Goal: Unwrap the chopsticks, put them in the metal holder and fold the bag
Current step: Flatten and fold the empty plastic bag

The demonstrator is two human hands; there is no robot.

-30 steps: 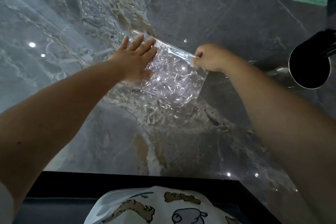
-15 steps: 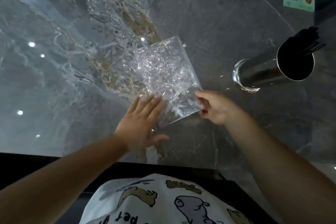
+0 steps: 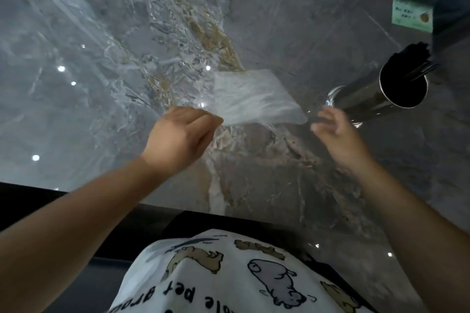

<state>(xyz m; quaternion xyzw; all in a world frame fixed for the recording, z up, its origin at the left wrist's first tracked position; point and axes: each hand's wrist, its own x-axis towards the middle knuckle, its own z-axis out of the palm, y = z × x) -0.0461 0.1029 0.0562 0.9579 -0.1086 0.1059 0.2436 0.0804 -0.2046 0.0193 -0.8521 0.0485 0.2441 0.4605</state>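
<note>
The clear plastic bag (image 3: 256,98) is blurred by motion over the grey marble table (image 3: 101,84), folded to a small rectangle. My left hand (image 3: 178,137) pinches its near-left corner between thumb and fingers. My right hand (image 3: 335,132) is off the bag, just right of its near-right corner, fingers spread and holding nothing. The metal holder (image 3: 373,99) stands right behind my right hand, a shiny cylinder with dark chopsticks (image 3: 417,63) sticking out of its mouth.
A green label card (image 3: 412,16) lies at the table's far right edge. The table's dark front edge (image 3: 101,201) runs just before my printed white shirt (image 3: 229,274).
My right hand has let go of the bag and opened, drifting right toward the holder. My left hand went from flat on the bag to pinching its corner. The bag has shifted.
</note>
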